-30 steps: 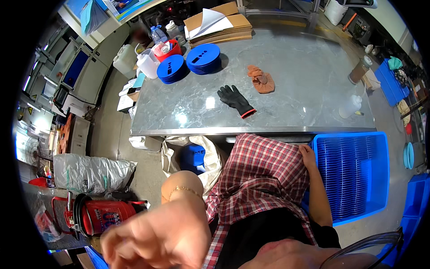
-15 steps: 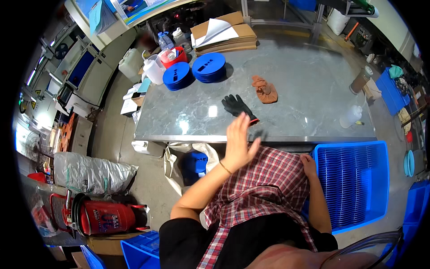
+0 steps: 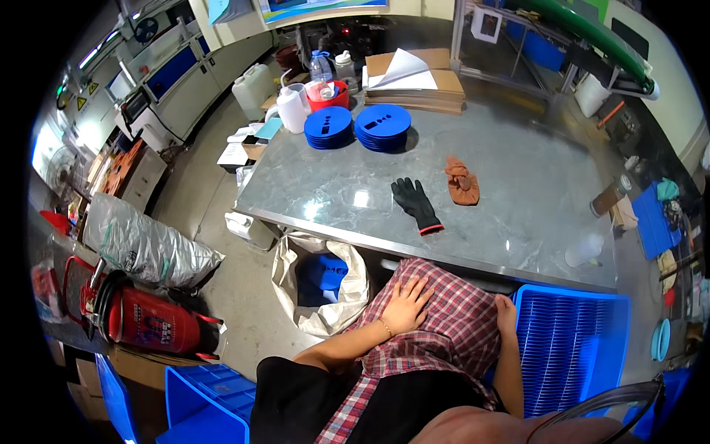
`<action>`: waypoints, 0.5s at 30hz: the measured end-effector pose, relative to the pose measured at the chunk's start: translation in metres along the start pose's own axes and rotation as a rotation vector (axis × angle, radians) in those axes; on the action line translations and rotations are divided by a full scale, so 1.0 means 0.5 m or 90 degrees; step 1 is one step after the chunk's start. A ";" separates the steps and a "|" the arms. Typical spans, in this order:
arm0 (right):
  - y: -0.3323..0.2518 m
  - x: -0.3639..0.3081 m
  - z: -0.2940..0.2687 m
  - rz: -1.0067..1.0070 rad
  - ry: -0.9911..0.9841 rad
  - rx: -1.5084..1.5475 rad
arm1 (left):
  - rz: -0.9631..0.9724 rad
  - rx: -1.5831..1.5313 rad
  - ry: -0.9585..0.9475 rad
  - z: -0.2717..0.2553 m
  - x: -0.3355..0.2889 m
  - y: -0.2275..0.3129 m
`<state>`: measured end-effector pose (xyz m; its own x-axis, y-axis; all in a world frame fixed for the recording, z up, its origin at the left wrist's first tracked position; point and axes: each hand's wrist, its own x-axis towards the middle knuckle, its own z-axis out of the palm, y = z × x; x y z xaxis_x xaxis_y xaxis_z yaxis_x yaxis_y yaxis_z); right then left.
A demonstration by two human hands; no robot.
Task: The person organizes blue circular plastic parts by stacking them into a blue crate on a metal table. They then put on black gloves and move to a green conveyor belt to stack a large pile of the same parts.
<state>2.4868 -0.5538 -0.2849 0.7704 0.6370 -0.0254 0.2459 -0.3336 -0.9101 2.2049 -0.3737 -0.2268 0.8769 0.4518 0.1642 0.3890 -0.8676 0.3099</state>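
Note:
My left hand [image 3: 407,305] lies flat with fingers spread on the red plaid apron [image 3: 451,307] over my lap. At the apron's right side rests my right hand [image 3: 506,317], close to the blue crate's rim; its fingers are mostly hidden, so their hold cannot be made out. Ahead on the grey table [image 3: 333,196] lies a black glove [image 3: 416,204] with a red cuff. To its right is a crumpled orange-brown cloth item [image 3: 463,183]. Two stacks of blue discs, the left stack [image 3: 328,127] and the right stack [image 3: 382,127], stand farther back.
A blue crate [image 3: 612,348] of ribbed blue parts stands at my right. Left of my legs, an open cream sack [image 3: 351,296] holds blue pieces. Cardboard sheets [image 3: 421,100], a red container [image 3: 340,98] and bottles line the table's back. A red extinguisher [image 3: 151,318] is at lower left.
My left hand has come down from above the table's front edge onto my lap. My right hand stays by the crate. The view has shifted, and the table appears turned.

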 end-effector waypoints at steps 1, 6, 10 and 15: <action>-0.007 0.000 -0.001 -0.019 -0.002 -0.011 | 0.003 0.005 0.019 -0.004 -0.001 0.002; -0.055 -0.010 0.005 0.029 0.004 -0.030 | 0.003 -0.016 0.043 -0.014 0.001 0.001; -0.090 -0.038 0.000 -0.124 -0.014 -0.250 | 0.008 -0.017 0.050 -0.004 -0.004 -0.003; -0.102 -0.069 0.000 -0.217 0.025 -0.399 | 0.022 -0.023 0.088 0.006 -0.003 -0.003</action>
<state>2.4478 -0.5585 -0.2375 0.6082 0.7552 0.2445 0.7597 -0.4646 -0.4550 2.2036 -0.3736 -0.2303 0.8413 0.4486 0.3016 0.3469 -0.8760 0.3352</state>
